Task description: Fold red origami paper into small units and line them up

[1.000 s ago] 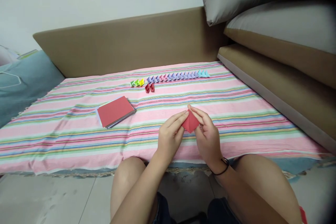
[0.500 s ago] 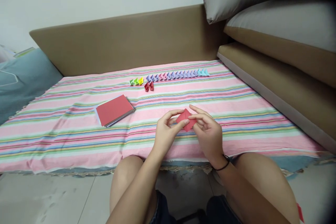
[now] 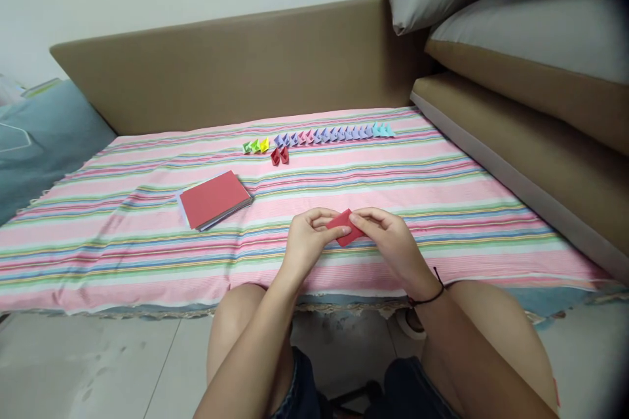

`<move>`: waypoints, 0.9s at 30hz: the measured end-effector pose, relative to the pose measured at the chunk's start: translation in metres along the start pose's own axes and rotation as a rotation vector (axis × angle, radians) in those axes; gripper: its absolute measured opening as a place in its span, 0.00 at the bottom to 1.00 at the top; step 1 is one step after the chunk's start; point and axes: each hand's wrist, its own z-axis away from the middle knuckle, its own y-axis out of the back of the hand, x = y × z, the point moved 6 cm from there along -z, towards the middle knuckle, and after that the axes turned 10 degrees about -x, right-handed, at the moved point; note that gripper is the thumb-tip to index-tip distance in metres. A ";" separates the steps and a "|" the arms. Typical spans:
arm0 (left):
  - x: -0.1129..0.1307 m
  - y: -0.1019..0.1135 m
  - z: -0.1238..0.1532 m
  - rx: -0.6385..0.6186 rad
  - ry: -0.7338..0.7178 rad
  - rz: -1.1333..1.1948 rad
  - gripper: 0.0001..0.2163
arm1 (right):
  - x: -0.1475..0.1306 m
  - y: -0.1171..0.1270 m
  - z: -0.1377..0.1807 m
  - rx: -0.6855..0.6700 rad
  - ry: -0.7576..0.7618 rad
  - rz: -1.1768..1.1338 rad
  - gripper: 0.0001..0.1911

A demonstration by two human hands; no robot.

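A small folded piece of red paper (image 3: pixel 348 236) is held between both hands, just above the striped cloth. My left hand (image 3: pixel 314 236) pinches its left side, thumb on the front face and fingers behind. My right hand (image 3: pixel 386 232) grips the upper right part, thumb near the top corner. To the left lies a stack of coloured paper (image 3: pixel 215 200) with a red sheet on top. Farther back, two small red folded paper pieces (image 3: pixel 280 156) sit side by side, close to a long row of purple, pink and blue folded pieces (image 3: pixel 334 135).
Green and yellow folded pieces (image 3: pixel 255 145) stand at the row's left end. The striped cloth (image 3: pixel 147 262) covers the seat up to a brown backrest (image 3: pixel 236 72). Stacked cushions (image 3: pixel 531 85) rise on the right, and a blue-grey cushion (image 3: pixel 63 137) is at far left.
My right hand's fingers, partly spread before, have closed on the paper. The red paper has turned and now shows a smoother, folded-over face. The view has tipped slightly downward.
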 end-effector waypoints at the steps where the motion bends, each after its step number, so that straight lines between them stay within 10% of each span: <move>1: 0.000 -0.001 0.000 -0.001 0.017 0.006 0.15 | 0.001 0.002 0.000 0.013 -0.001 -0.003 0.10; 27: -0.008 -0.016 -0.001 -0.161 0.075 -0.089 0.15 | 0.005 0.011 0.000 0.072 -0.126 -0.121 0.13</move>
